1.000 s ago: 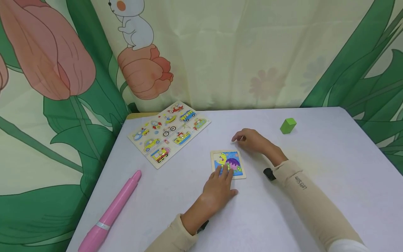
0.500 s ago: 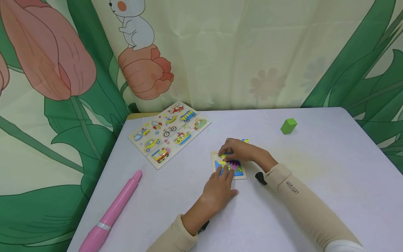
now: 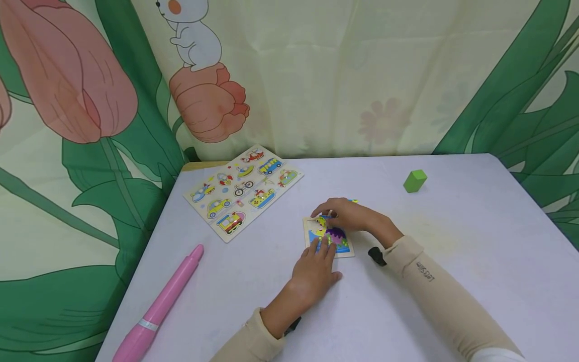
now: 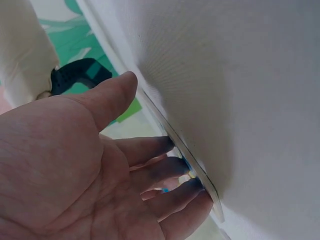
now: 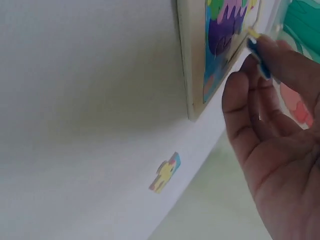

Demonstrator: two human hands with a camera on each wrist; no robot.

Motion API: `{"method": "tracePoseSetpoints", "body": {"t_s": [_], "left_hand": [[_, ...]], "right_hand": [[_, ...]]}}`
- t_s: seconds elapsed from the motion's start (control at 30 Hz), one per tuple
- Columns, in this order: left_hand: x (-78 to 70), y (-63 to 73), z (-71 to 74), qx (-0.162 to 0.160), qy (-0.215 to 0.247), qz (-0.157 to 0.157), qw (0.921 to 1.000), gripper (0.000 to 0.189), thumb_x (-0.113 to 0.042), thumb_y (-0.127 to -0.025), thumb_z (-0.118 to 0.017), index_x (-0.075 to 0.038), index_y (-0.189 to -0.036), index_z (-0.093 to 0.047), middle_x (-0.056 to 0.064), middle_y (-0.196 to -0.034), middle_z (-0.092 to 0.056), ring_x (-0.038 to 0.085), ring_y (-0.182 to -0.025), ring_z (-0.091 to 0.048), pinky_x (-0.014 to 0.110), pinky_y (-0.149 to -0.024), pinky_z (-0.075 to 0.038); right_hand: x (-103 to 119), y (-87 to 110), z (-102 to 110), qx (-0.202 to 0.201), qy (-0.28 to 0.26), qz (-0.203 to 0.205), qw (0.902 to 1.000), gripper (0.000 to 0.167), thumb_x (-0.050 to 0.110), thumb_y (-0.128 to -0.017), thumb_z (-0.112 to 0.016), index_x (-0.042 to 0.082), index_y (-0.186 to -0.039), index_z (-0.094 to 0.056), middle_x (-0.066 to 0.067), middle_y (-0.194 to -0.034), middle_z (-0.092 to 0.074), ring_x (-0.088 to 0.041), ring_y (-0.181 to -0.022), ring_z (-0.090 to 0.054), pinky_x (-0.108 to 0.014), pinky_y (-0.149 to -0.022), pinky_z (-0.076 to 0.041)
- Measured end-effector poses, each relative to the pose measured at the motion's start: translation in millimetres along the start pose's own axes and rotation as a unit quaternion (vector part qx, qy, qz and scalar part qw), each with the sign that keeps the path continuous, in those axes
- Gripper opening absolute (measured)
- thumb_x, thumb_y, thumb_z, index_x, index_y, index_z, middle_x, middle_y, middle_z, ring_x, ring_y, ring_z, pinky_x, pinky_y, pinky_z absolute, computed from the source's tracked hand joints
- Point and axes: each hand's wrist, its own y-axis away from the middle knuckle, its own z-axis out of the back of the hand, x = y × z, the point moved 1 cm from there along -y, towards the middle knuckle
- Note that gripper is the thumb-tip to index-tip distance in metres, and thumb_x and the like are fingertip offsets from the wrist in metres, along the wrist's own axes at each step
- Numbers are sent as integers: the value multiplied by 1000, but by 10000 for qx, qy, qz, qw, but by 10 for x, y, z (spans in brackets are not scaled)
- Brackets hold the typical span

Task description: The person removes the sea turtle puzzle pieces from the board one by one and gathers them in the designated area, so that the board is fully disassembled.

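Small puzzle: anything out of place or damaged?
One loose piece lies on the table, apart from the small puzzle; its yellow and blue match, so it probably belongs inside. Another piece is pinched in the right hand. No damage visible.

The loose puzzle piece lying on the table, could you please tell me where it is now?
In the head view, the loose piece peeks out just beyond the right hand, mostly hidden, past the far right corner of the puzzle frame.

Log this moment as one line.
left hand: touches square wooden-framed puzzle | right hand: pinches blue-and-yellow puzzle piece at puzzle's far side | loose yellow-and-blue piece: on white table, beyond puzzle
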Motion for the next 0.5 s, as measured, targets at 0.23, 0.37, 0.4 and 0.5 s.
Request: {"method": "tracePoseSetpoints", "body": {"t_s": [0.23,0.37,0.4,0.5], "left_hand": [[-4,-11,-23,78,11,47,10000,71,-51,-101,-60,-13,-158,-41,8,-162,-38,27,-149,-37,35,-116,-37],[-8,-7,-17,81,65,67,9999,71,-50,-101,-60,-12,-158,-41,8,-163,-38,27,-149,-36,36,-116,-37],[-9,-6,-19,76,76,62,9999,70,-49,-102,-60,-12,-158,-41,8,-163,-38,27,-149,-36,36,-116,-37],[-9,3,-11,14,88,40,10000,69,-48,-102,-61,-11,-157,-42,9,-162,-39,28,-148,-37,36,-116,-38]], "right_hand": [[-158,73,175,-990,-564,-901,9894,27,8,-93,-76,2,-119,-68,-6,-93,-73,-22,-80,-66,-36,-73,-55],[-334,202,330,-1314,-781,-1115,9819,19,2,-94,-73,-2,-113,-73,-10,-92,-73,-25,-79,-68,-38,-71,-58],[-382,243,367,-1348,-764,-1187,9808,19,2,-95,-72,-2,-114,-73,-11,-93,-73,-25,-79,-69,-38,-71,-58],[-511,363,467,-1409,-625,-1474,9770,22,1,-96,-69,-1,-117,-74,-14,-99,-72,-24,-82,-70,-34,-70,-56]]}}
